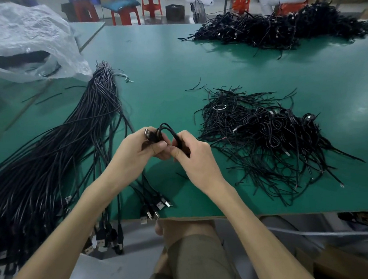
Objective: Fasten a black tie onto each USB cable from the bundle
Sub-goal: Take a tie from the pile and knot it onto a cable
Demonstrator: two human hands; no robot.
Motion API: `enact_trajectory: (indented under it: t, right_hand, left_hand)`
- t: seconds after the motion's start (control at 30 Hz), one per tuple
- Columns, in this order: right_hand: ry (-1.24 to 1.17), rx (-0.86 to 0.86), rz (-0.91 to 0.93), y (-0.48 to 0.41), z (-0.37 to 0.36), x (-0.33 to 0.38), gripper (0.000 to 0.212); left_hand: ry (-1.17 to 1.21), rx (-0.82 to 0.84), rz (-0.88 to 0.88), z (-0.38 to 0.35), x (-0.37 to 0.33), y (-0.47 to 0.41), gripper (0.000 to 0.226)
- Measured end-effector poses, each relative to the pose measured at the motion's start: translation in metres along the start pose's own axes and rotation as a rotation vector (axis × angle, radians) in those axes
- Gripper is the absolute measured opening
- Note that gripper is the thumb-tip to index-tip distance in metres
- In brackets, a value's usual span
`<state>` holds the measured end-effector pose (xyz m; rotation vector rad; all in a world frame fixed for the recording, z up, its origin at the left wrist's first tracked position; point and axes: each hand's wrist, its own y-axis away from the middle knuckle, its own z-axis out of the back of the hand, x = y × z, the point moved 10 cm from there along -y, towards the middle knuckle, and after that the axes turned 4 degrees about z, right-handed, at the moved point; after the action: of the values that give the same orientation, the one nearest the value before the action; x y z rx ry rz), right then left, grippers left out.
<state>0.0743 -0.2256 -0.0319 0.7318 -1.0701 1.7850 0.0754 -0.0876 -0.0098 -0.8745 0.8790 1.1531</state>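
There are two hands, a left hand (137,148) and a right hand (196,157), holding one looped cable (168,130) between them. The one green table (162,70) bears one long bundle (86,130) of cables too many to count, two tangled black heaps, a near heap (263,137) and a far heap (277,29), and one plastic bag (27,36). Behind it stand at least four red stools (150,1).

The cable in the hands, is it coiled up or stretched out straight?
Coiled. The cable is folded into short loops gripped by the left hand and right hand, its USB plug poking out on the left.
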Motion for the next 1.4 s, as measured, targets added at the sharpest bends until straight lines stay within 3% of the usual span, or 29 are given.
enact_trajectory:
  t: [0.13, 0.33, 0.6, 0.7, 0.87, 1.23, 1.3, 1.4]
  right_hand:
    - [0.027, 0.023, 0.016, 0.0, -0.004, 0.003, 0.019]
    - [0.098, 0.043, 0.054, 0.002, -0.007, 0.007, 0.028]
    - [0.212, 0.081, 0.079, 0.006, -0.012, 0.016, 0.051]
    - [0.209, 0.046, 0.092, 0.007, -0.007, 0.019, 0.032]
    - [0.22, 0.075, 0.088, 0.007, -0.01, 0.019, 0.015]
    - [0.427, 0.125, 0.174, 0.009, -0.02, 0.022, 0.019]
    - [0.444, 0.141, 0.171, 0.009, -0.021, 0.021, 0.018]
    - [0.466, 0.166, 0.182, 0.01, -0.025, 0.021, 0.024]
  left_hand:
    - [0.126, -0.046, 0.019, 0.004, 0.005, 0.001, 0.009]
    - [0.124, -0.087, -0.002, 0.008, 0.006, 0.005, 0.006]
    - [-0.221, -0.226, 0.0, 0.008, 0.005, 0.007, 0.024]
    - [-0.254, -0.245, -0.027, 0.009, 0.003, 0.007, 0.03]
    - [-0.102, -0.294, 0.044, 0.018, 0.013, 0.006, 0.035]
    - [-0.418, -0.112, -0.075, 0.007, 0.007, 0.003, 0.013]
    - [-0.47, -0.052, -0.078, 0.007, 0.007, 0.002, 0.022]
    - [-0.63, 0.078, -0.055, 0.001, 0.009, 0.001, 0.053]
